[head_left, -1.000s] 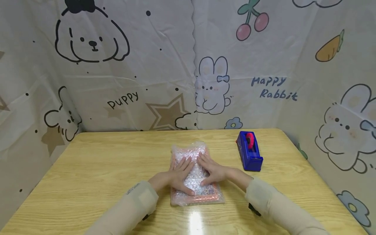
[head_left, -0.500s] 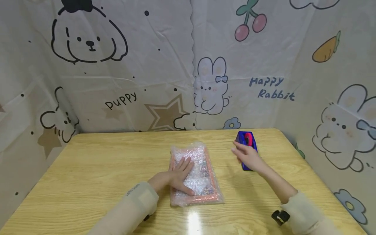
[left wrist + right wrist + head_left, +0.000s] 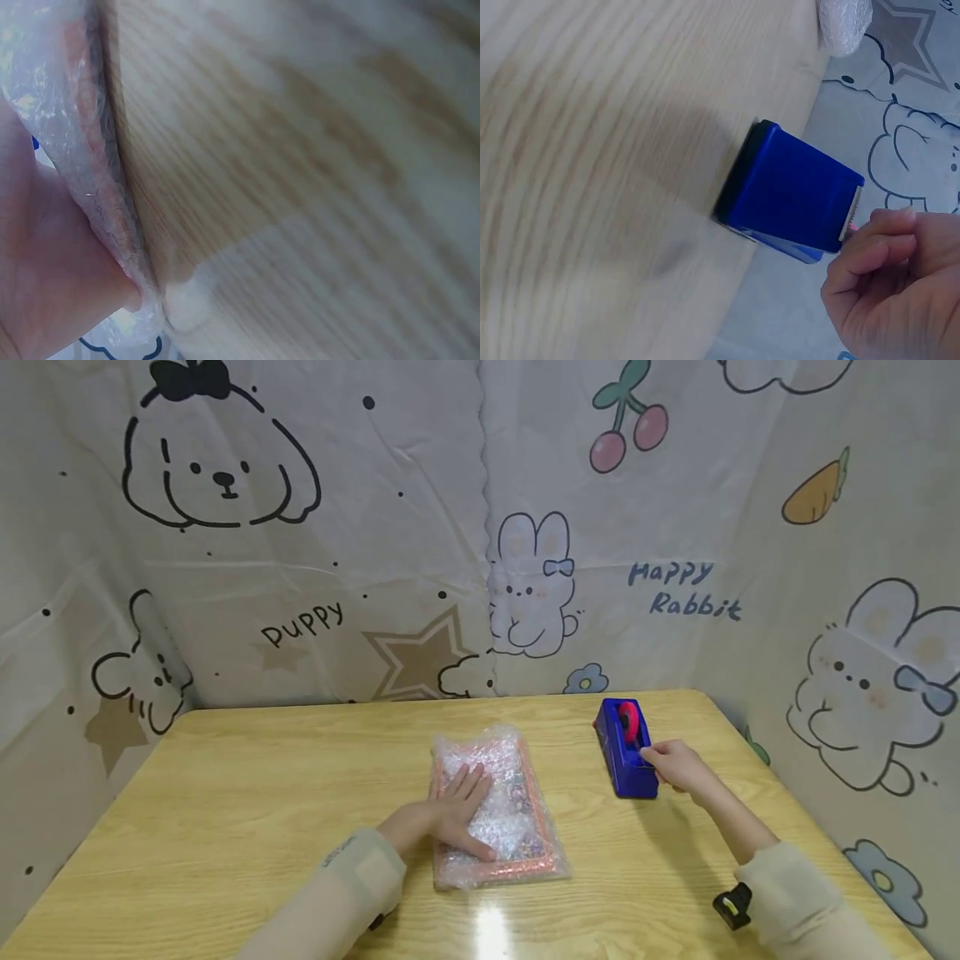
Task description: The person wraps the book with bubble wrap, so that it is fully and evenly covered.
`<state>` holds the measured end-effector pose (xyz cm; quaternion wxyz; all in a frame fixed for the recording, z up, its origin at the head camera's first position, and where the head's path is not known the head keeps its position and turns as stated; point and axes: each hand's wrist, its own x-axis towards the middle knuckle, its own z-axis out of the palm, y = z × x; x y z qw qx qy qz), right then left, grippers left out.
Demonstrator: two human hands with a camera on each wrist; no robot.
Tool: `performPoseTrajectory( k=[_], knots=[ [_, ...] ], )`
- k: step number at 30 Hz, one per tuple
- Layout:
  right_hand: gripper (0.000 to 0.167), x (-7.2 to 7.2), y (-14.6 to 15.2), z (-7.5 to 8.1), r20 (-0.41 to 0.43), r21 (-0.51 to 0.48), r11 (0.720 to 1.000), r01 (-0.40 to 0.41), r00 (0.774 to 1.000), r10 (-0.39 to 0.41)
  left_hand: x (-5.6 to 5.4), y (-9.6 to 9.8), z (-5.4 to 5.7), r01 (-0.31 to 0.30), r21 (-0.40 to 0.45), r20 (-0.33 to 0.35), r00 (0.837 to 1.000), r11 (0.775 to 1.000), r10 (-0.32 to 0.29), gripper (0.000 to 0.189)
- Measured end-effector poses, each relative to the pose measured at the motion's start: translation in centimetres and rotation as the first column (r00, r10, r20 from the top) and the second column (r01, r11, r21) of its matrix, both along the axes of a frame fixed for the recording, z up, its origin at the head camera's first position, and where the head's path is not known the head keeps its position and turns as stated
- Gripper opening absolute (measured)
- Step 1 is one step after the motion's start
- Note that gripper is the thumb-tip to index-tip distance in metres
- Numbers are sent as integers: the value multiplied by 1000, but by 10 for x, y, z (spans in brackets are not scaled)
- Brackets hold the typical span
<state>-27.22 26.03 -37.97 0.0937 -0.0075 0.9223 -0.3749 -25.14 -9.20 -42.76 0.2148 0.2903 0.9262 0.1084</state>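
A flat, orange-framed thing in bubble wrap (image 3: 517,810) lies on the table. My left hand (image 3: 453,818) rests on it with fingers spread; the left wrist view shows that hand (image 3: 60,262) along the wrapped edge. To the right stands a blue tape dispenser (image 3: 636,781) with a pink-cored tape roll (image 3: 630,722). My right hand (image 3: 678,766) has its fingertips at the dispenser's front end, pinching the clear tape there. In the right wrist view its curled fingers (image 3: 859,259) are right beside the serrated cutter (image 3: 851,214); the tape itself barely shows.
The wood-grain table (image 3: 300,802) ends at a printed cloth backdrop (image 3: 412,543) behind and at both sides. The dispenser stands near the table's right back part, a hand's width or so from the wrapped thing.
My right hand has left the bubble wrap, moved right over the tape dispenser, and come down to its front end, where its fingers pinch. My left hand has stayed on the wrap.
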Motion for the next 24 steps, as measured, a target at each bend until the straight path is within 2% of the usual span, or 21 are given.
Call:
performPoseTrajectory(
  k=[5, 14, 21, 24],
  knots=[
    [34, 2, -6, -6, -50, -16, 996, 83, 995, -83, 1, 0, -1, -8, 4, 3, 1000, 1000, 8, 113],
    [31, 7, -12, -13, -151, -23, 989, 146, 977, -148, 1, 0, -1, -15, 4, 13, 1000, 1000, 15, 113],
    [30, 17, -16, -24, -251, -66, 976, 206, 944, -216, 0, -1, -2, -12, 1, 11, 1000, 1000, 12, 113],
    [32, 19, -16, -28, -255, -130, 965, 227, 933, -253, 0, 0, -3, -12, 0, 13, 1000, 1000, 12, 113]
  ],
)
